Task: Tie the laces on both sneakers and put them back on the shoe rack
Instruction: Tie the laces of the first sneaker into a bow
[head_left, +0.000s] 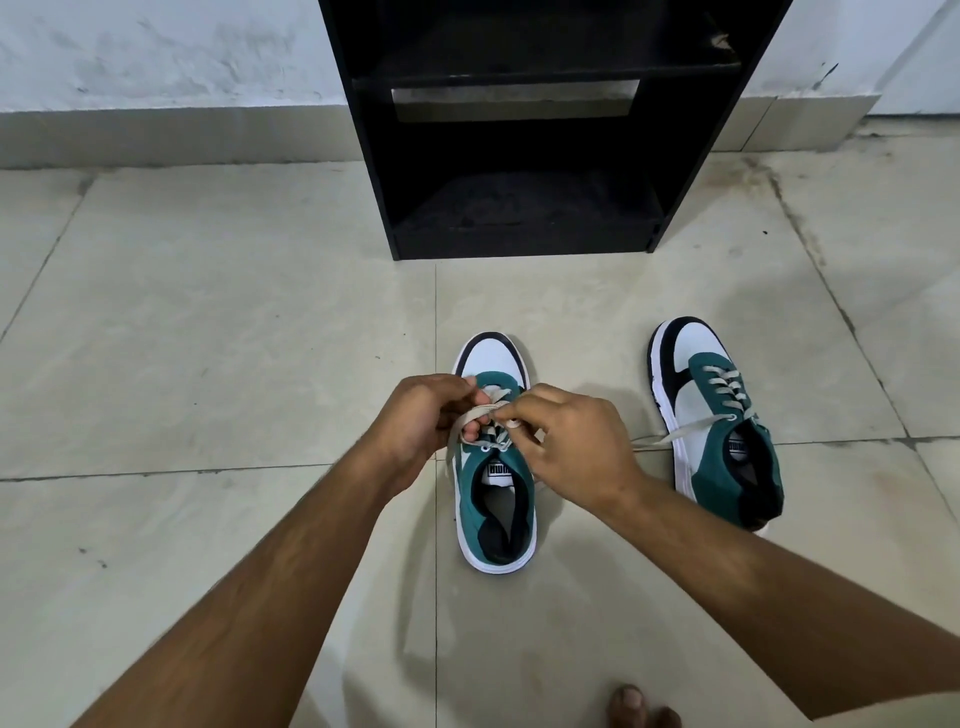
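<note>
Two green, white and navy sneakers stand on the tiled floor, toes pointing away from me. The left sneaker (496, 499) is in the middle, and both hands work over its tongue. My left hand (421, 421) pinches one end of its grey lace (475, 414), and my right hand (569, 441) pinches the other end. The hands hide most of the lacing. The right sneaker (717, 421) stands apart to the right, with a loose lace end (675, 435) trailing left on the floor. The black shoe rack (524, 130) stands beyond, its shelves bare.
A pale wall and skirting run behind the rack. Beige floor tiles spread left and right of the sneakers. A bare toe (631, 701) shows at the bottom edge.
</note>
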